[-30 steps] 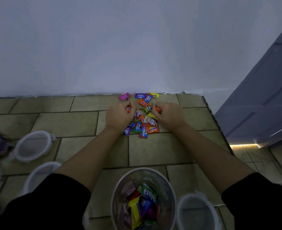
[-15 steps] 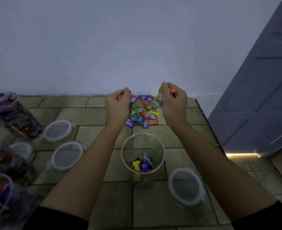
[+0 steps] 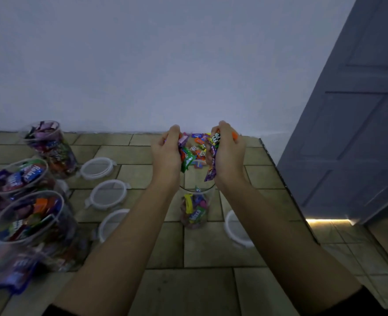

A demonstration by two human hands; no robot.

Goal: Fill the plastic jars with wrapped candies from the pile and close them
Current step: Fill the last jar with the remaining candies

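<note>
Part-filled jar (image 3: 195, 209) beneath the fingers; left hand (image 3: 165, 153) and right hand (image 3: 229, 153) each clenched round wrapped candies (image 3: 187, 158) (some dangling).

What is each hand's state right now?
Left hand: closed, grip round a bunch of colourful wrapped candies.
Right hand: closed, grip round a second bunch of wrapped candies.

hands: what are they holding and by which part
Left hand and right hand each grip a bunch of wrapped candies, fingers curled round the bunch.
</note>
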